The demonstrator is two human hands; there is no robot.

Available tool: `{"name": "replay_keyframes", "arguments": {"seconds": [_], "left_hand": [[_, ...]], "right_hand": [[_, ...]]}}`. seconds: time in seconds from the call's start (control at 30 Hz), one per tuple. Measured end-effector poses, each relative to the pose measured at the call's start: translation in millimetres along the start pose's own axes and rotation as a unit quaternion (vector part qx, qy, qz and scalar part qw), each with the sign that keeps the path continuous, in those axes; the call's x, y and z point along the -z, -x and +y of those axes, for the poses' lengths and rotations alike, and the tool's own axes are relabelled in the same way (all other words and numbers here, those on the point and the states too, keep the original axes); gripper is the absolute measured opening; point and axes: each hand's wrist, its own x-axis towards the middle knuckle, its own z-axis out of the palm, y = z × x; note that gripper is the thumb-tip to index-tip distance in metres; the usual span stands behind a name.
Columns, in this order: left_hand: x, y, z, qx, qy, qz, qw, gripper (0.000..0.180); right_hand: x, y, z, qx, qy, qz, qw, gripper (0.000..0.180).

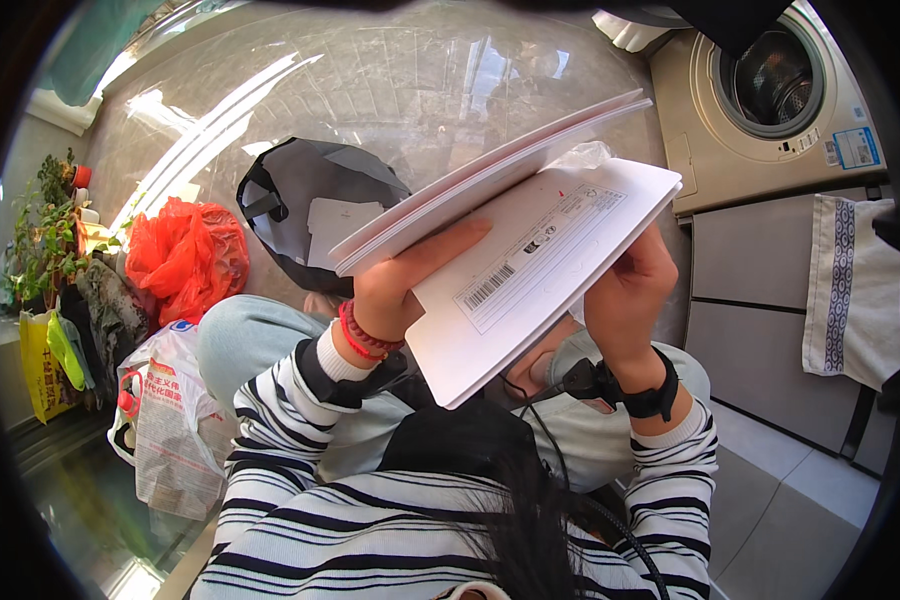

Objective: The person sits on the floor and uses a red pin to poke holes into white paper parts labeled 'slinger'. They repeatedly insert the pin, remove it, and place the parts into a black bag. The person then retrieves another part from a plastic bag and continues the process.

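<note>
Between my hands are folded white cardboard sheets (580, 255), spread in a V above my lap. The lower panel bears a printed label with a barcode; the upper panel tilts up toward the far right. My left hand (395, 275) grips the near left end, its thumb lying in the fold. Under the right side my right hand (632, 290) is closed on the lower panel's edge, its fingertips partly hidden behind the cardboard. A bit of clear plastic (582, 156) shows in the fold. Beyond my left hand stands an open grey bag (295, 180) with a white piece (338, 228) inside.
Left of the grey bag lie a red plastic bag (190, 255) and a white plastic bag (175, 410). Potted plants (50, 230) line the left wall. A washing machine (685, 130) stands far right, above grey cabinet fronts (750, 255) with a hanging towel (850, 290). Dark cables (550, 425) cross my lap.
</note>
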Motion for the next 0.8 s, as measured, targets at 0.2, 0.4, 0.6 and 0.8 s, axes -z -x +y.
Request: {"name": "replay_keyframes", "arguments": {"seconds": [0.2, 0.4, 0.6, 0.8], "left_hand": [[0.3, 2.0, -4.9, 0.002, -0.042, -0.02, 0.999, 0.041], [-8.6, 8.7, -8.9, 0.159, 0.049, -0.006, 0.986, 0.025], [-12.0, 12.8, -8.4, 0.317, 0.145, -0.008, 0.937, 0.017], [-12.5, 10.9, -12.0, 0.364, 0.203, 0.012, 0.909, 0.02]], "right_hand": [[11.9, -10.7, -10.9, -0.253, -0.196, -0.072, 0.945, 0.012], [10.0, -17.7, -4.0, -0.218, -0.103, -0.098, 0.965, 0.014], [-1.9, -15.3, 5.8, -0.135, -0.059, -0.066, 0.987, 0.014], [-0.8, -19.0, 10.6, -0.044, 0.022, -0.099, 0.994, 0.01]]}}
